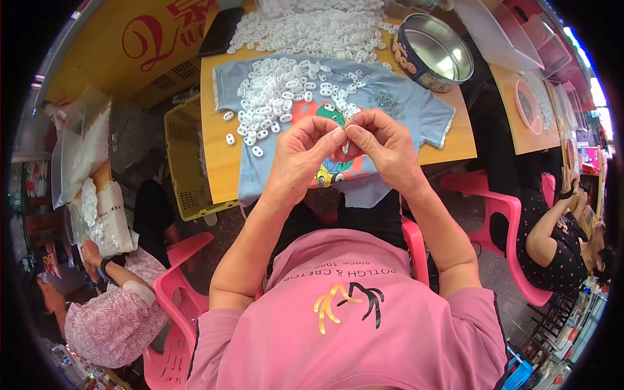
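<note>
My left hand (pixel 311 151) and my right hand (pixel 380 144) meet above a blue-grey T-shirt (pixel 260 172) spread on the table. Both are closed in a pinch, thumbs and fingertips almost touching. Whatever sits between the fingertips is tiny and mostly hidden; a whitish bit shows just below them. Beyond my left hand lies a heap of small white oval plastic pieces with two holes (pixel 270 91). Several narrower white pieces (pixel 341 97) lie right behind my fingers. A small pile of thin grey metal bits (pixel 387 101) rests on the shirt, past my right hand.
A larger mound of white plastic pieces (pixel 312 32) covers the table's far side. Near the far right corner stands a round metal tin (pixel 434 52); a dark phone-like slab (pixel 221 31) lies far left. A yellow crate (pixel 185 156) is left of the table. People sit working on both sides.
</note>
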